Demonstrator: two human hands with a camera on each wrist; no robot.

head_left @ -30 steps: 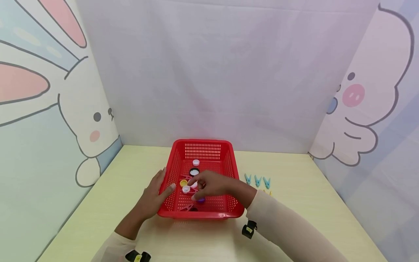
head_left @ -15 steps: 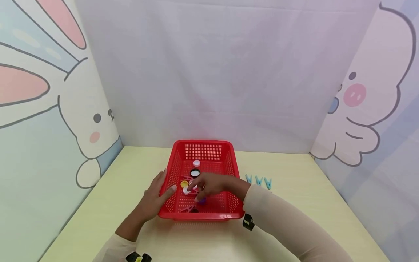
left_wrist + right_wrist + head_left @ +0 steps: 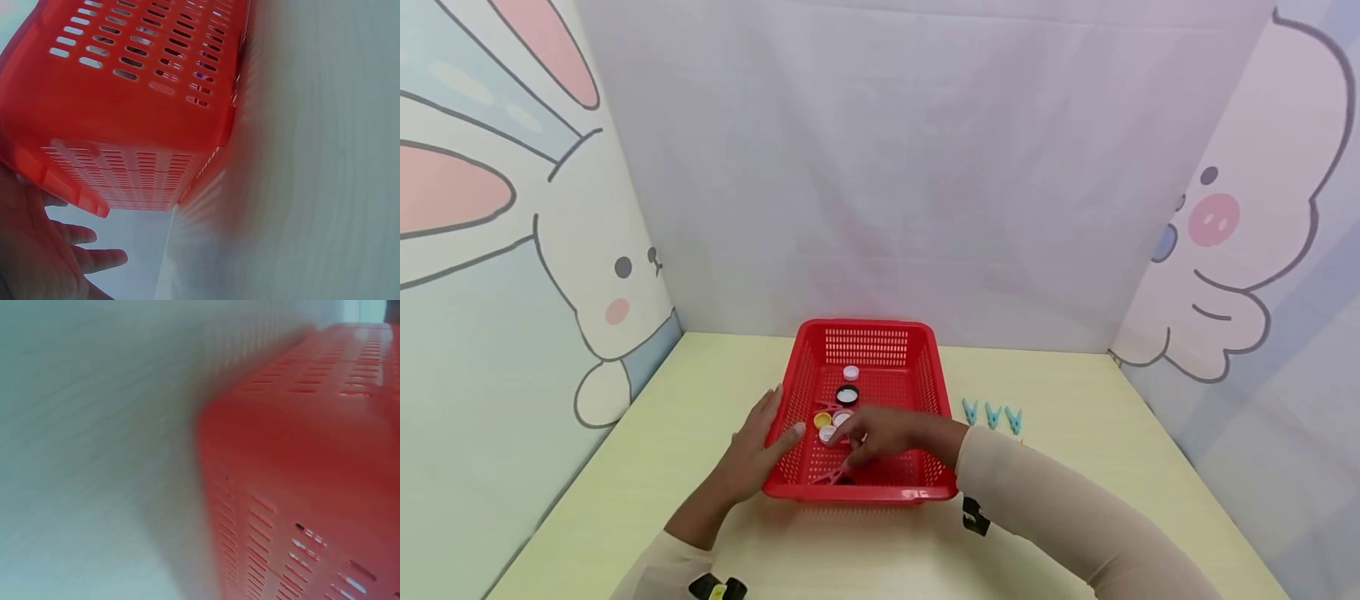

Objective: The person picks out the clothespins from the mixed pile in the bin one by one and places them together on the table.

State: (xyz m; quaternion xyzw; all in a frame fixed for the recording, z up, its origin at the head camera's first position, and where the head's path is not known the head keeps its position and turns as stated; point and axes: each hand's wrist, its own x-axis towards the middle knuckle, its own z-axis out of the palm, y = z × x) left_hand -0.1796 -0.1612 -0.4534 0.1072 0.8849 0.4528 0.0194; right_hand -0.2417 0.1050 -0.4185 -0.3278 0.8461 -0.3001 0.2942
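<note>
The left hand (image 3: pixel 751 454) rests with straight fingers on the left wall of the red basket (image 3: pixel 880 493) mid-worktop. The right hand (image 3: pixel 880 435) reaches inside among bottle caps (image 3: pixel 827 433); its grasp cannot be told.

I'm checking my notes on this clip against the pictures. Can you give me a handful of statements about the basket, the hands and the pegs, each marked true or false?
1. The left hand rests against the outer left wall of the red perforated plastic basket. True.
2. The right hand lies on the table outside the basket. False: it reaches inside the basket, among the small items there.
3. Three light blue plastic clothes pegs lie on the pale wooden table to the right of the basket. True.
4. The basket holds nothing but pegs. False: bottle caps lie in it too, among them a black-rimmed round cap and a small yellow cap.
5. The basket is tipped on its side. False: it stands upright, opening upward.
</note>
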